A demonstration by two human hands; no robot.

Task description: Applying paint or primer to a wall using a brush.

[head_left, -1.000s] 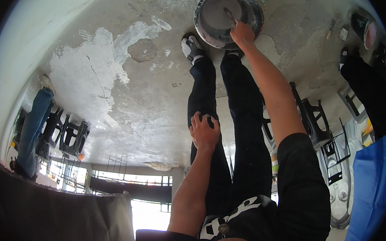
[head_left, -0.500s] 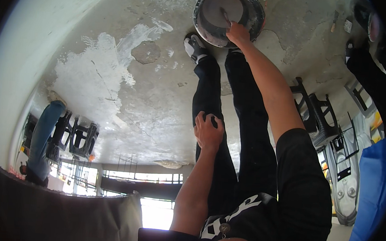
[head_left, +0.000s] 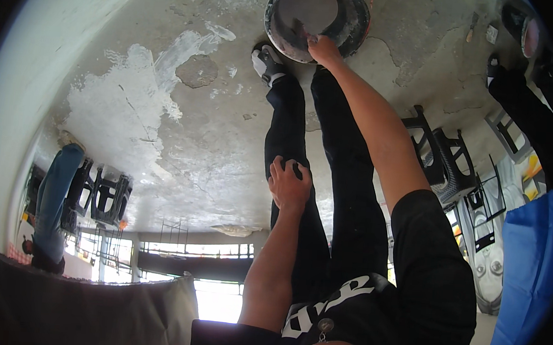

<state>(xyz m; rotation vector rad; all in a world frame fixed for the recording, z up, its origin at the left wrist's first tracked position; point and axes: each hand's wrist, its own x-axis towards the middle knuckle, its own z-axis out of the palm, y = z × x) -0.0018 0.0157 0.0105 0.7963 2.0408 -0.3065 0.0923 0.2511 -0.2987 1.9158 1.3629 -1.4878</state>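
Note:
At the top of the picture stands a round tub [head_left: 357,24] with a dark, stained wall, holding a smooth grey mix [head_left: 308,8]. My right hand [head_left: 324,51] reaches over the tub's near rim, closed round the handle of a small trowel [head_left: 299,28]. Its dark blade dips into the near side of the mix, and my fingers hide most of the handle. My left hand [head_left: 290,185] rests on my left leg around the knee, fingers slightly bent and spread, with nothing in it.
White smears [head_left: 118,97] mark the worn concrete floor on the left. Black plastic stools [head_left: 447,159] stand at right, more stools [head_left: 109,196] at left beside a person's blue-trousered leg [head_left: 57,189]. Another person's dark leg [head_left: 525,106] is far right, near a hand tool [head_left: 472,27] on the floor.
My right hand has drawn the trowel toward the near side of the tub, and its blade sits closer to the rim. My left hand stays on my leg. The whole view has shifted slightly.

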